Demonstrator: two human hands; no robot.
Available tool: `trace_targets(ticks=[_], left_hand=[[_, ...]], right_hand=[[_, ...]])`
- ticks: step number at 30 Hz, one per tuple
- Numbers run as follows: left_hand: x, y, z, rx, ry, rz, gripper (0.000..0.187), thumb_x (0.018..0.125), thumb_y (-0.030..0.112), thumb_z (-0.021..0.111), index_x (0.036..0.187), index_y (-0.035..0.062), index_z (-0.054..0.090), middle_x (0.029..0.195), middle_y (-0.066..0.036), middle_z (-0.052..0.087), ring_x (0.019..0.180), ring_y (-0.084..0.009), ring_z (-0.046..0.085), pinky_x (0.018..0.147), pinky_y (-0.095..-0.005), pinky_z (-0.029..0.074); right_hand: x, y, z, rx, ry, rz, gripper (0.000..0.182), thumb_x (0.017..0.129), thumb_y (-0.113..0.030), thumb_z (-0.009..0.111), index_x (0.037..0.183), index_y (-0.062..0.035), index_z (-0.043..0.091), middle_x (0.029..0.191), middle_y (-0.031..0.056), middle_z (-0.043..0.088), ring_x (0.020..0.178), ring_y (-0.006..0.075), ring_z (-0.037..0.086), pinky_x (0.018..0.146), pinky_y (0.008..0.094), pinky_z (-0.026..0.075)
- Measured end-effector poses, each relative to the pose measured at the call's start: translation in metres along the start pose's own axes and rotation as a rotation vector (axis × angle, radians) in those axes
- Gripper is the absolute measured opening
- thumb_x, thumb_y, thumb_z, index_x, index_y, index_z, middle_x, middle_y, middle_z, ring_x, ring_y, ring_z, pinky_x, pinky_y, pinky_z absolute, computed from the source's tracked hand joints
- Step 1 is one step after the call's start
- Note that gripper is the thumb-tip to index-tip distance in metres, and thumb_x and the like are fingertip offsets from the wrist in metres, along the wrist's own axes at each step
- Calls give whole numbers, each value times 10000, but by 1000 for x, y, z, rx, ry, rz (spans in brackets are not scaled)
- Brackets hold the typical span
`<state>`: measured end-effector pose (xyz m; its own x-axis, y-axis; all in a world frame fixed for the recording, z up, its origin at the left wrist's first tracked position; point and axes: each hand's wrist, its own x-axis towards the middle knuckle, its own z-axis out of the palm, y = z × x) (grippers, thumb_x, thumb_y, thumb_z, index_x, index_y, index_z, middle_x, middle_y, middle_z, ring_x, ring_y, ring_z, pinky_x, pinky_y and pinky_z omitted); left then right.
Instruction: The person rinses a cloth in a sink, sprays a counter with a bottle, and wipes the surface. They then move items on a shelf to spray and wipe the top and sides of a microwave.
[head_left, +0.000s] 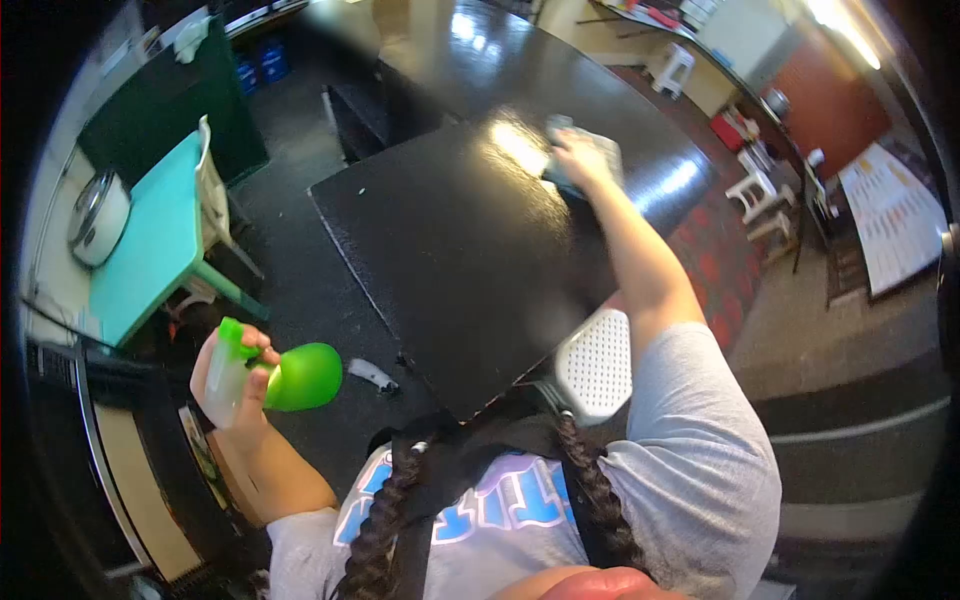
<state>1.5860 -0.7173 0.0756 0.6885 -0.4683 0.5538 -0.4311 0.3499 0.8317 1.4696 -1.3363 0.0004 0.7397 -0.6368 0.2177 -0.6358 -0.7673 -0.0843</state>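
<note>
My left hand (237, 375) is closed around a green spray bottle (305, 377), holding it off to the left of the black table. Far out over the glossy black table (430, 230), my right hand (582, 158) presses a greyish cloth (606, 150) against the surface. The cloth spreads out on both sides of the fingers, and its outline is slightly blurred. Light reflects off the tabletop beside it. A tiny pale speck lies near the table's left corner.
A white perforated stool (597, 368) stands at the table's near right edge. To the left, a turquoise table (150, 235) carries a rice cooker (100, 218), with a chair (213, 190) beside it. White stools (757, 190) and a board with papers (893, 218) are at the right.
</note>
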Motion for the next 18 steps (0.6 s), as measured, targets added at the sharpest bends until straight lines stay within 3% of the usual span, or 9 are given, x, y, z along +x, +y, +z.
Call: trace_targets(ticks=[1,2,3,4,7,8,10,14,18], left_hand=[[2,-1,-2,-14,-33,-3,503,837,253,770,1135,-88,553,977,-143,594,814,-169,606,717,-272,509],[2,-2,-2,-66,-71,18,505,839,270,765,1120,-90,551,979,-154,583,812,-180,600,713,-284,507],[2,-2,0,-120,-107,38,509,841,288,761,1105,-93,549,981,-165,572,810,-191,595,708,-296,506],[2,-1,3,-155,-109,5,534,836,342,760,1071,-87,547,982,-175,554,790,-209,582,705,-321,501],[8,-9,0,-197,-189,-17,582,829,381,767,1093,-78,524,1032,-166,522,832,-229,570,742,-337,492],[6,-15,0,-205,-194,-20,592,831,393,766,1106,-66,512,1064,-157,502,870,-230,557,786,-354,481],[5,-18,7,-183,-200,-22,591,832,396,765,1111,-56,505,1080,-143,492,893,-230,546,816,-367,460],[-4,-1,31,-128,-161,-36,590,830,397,767,1120,-42,499,1081,-130,496,885,-221,543,808,-346,443],[-32,15,73,-92,56,-8,562,832,372,766,1112,-39,504,1072,-127,503,846,-204,529,767,-314,436]], right_hand=[[-14,-45,-14,-119,-63,-145,567,929,-371,495,1451,-161,423,1546,85,350,1436,310,288,1150,513,257],[-22,-78,2,110,-28,-183,562,927,-363,530,1440,-154,436,1526,98,377,1420,321,314,1148,517,263],[-48,-129,-16,100,-93,-298,548,933,-346,546,1437,-157,441,1513,100,394,1408,319,334,1154,512,252],[-74,-170,-20,212,-116,-393,506,939,-294,524,1401,-93,476,1482,135,429,1380,315,376,1142,442,294],[-168,-245,-37,228,-51,-761,541,904,-270,599,1393,-83,465,1482,156,414,1378,353,369,1129,529,289],[-195,-259,-67,239,-229,-841,535,918,-286,575,1401,-88,457,1497,159,390,1403,369,325,1136,558,262],[-241,-255,-55,315,-184,-1016,564,934,-343,536,1434,-106,429,1550,143,310,1447,369,240,1158,558,222],[-272,-189,-75,488,-220,-1043,547,945,-290,528,1449,-112,414,1553,110,321,1456,329,239,1175,538,200],[-248,-62,-87,491,-164,-782,539,881,-177,605,1405,-138,484,1500,106,416,1432,314,306,1172,504,221]])
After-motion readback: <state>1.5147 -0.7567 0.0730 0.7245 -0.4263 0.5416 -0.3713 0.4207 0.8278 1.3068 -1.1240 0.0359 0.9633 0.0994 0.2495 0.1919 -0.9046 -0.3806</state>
